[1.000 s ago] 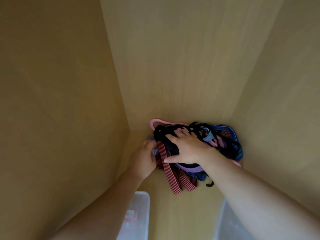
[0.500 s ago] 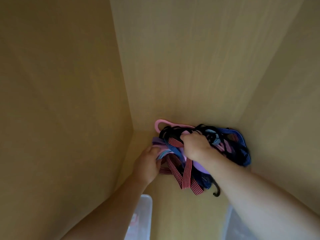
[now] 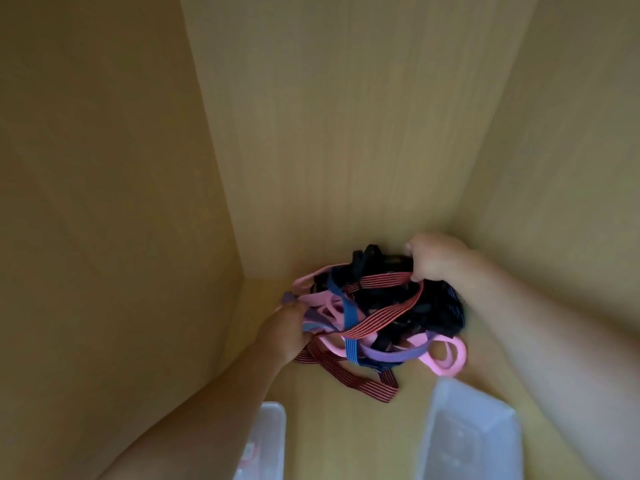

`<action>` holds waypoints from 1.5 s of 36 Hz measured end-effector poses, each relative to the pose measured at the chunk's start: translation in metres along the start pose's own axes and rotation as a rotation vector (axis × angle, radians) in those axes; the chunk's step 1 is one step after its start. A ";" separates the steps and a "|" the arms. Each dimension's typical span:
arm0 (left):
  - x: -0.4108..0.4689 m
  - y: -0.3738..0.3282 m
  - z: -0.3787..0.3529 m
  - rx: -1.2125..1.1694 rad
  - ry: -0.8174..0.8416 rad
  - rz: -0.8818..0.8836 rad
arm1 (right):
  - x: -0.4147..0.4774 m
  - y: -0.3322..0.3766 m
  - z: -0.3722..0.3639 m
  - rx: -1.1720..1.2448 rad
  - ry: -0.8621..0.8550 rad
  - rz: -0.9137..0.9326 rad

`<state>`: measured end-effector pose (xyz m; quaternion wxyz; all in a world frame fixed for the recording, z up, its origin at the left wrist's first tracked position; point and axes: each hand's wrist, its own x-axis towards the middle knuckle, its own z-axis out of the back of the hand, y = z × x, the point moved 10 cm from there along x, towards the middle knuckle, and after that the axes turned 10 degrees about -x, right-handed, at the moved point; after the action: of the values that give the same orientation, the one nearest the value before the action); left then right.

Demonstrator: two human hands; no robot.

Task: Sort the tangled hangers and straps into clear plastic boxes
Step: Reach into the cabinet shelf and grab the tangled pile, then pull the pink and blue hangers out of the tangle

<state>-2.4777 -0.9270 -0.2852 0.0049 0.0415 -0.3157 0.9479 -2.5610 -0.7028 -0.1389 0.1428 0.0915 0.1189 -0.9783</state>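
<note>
Nearest, two clear plastic boxes stand on the pale wooden floor (image 3: 408, 427) of a cupboard-like recess. The left box (image 3: 268, 431) holds something with a pinkish label, and what lies in the right box (image 3: 474, 427) is too faint to tell. Just beyond them the tangle of hangers and straps (image 3: 384, 306) sits on the floor near the back corner, outside both boxes, with a red-striped strap (image 3: 381, 325), a blue strap (image 3: 350, 315), a pink hanger (image 3: 453, 358) and a black mass showing. The left hand (image 3: 287, 329) clutches lavender and pink strands at its left edge; the right hand (image 3: 434, 258) is curled round the red-striped strap at the top right. Plain wooden panels (image 3: 346, 133) rise behind and on both sides.
</note>
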 end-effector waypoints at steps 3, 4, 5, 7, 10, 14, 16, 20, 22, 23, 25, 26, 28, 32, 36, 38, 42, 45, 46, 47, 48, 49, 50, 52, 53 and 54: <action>0.003 -0.005 -0.009 0.046 0.016 -0.008 | -0.002 0.006 -0.013 0.036 -0.012 0.039; 0.004 -0.006 -0.010 0.052 0.019 -0.018 | -0.003 0.010 -0.016 0.051 -0.024 0.055; 0.005 -0.006 -0.013 0.057 0.030 -0.031 | -0.003 0.015 -0.018 0.066 -0.039 0.075; 0.007 -0.004 -0.016 0.069 0.032 -0.027 | -0.004 0.028 -0.021 0.111 -0.066 0.122; 0.006 0.010 -0.010 0.038 -0.045 0.099 | -0.003 0.049 -0.025 0.184 -0.086 0.216; 0.004 0.022 -0.012 0.035 -0.053 0.155 | -0.007 0.079 -0.032 0.171 -0.098 0.336; 0.002 0.018 -0.011 0.043 -0.051 0.118 | -0.010 0.089 -0.033 0.161 -0.116 0.379; 0.001 0.004 0.015 -0.069 -0.112 0.061 | -0.014 0.105 -0.024 0.154 -0.179 0.445; 0.002 -0.014 0.036 -0.091 -0.156 -0.022 | -0.019 0.112 -0.014 0.171 -0.217 0.481; 0.002 -0.022 0.045 -0.084 -0.170 -0.046 | -0.021 0.116 -0.010 0.177 -0.225 0.497; 0.006 -0.036 0.056 -0.107 -0.171 -0.071 | -0.021 0.123 -0.008 0.208 -0.208 0.518; 0.009 -0.041 0.062 -0.136 -0.174 -0.086 | -0.020 0.127 -0.006 0.233 -0.205 0.533; 0.013 -0.052 0.078 -0.175 -0.195 -0.105 | -0.018 0.131 -0.003 0.265 -0.196 0.539; 0.019 -0.084 0.118 -0.183 -0.253 -0.174 | -0.012 0.122 0.005 0.398 -0.156 0.452; 0.020 -0.124 0.149 -0.158 -0.292 -0.259 | -0.012 0.109 0.036 0.603 -0.262 0.451; 0.020 -0.145 0.162 -0.141 -0.298 -0.310 | -0.011 0.104 0.051 0.753 -0.292 0.466; 0.024 -0.179 0.184 -0.182 -0.289 -0.344 | -0.005 0.093 0.073 0.986 -0.300 0.436; 0.028 -0.197 0.197 -0.254 -0.267 -0.338 | -0.007 0.080 0.085 1.131 -0.326 0.383; 0.029 -0.200 0.201 -0.320 -0.267 -0.327 | -0.006 0.076 0.087 1.144 -0.337 0.369; 0.030 -0.201 0.206 -0.372 -0.281 -0.321 | -0.007 0.071 0.090 1.144 -0.344 0.352; 0.030 -0.202 0.211 -0.394 -0.307 -0.319 | -0.006 0.065 0.091 1.140 -0.345 0.324; 0.031 -0.202 0.215 -0.389 -0.332 -0.318 | -0.005 0.058 0.092 1.137 -0.345 0.296; 0.032 -0.200 0.219 -0.388 -0.360 -0.314 | -0.003 0.051 0.094 1.141 -0.348 0.271; 0.033 -0.195 0.225 -0.379 -0.420 -0.304 | -0.004 0.038 0.104 1.143 -0.368 0.248; 0.033 -0.193 0.228 -0.376 -0.452 -0.298 | -0.005 0.031 0.110 1.138 -0.388 0.237; 0.034 -0.190 0.230 -0.392 -0.479 -0.282 | -0.005 0.024 0.117 1.138 -0.413 0.222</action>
<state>-2.4870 -0.9136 0.0146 0.0694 0.3043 -0.4755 0.8225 -2.5660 -0.7539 -0.0313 0.1927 -0.0263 -0.4622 -0.8652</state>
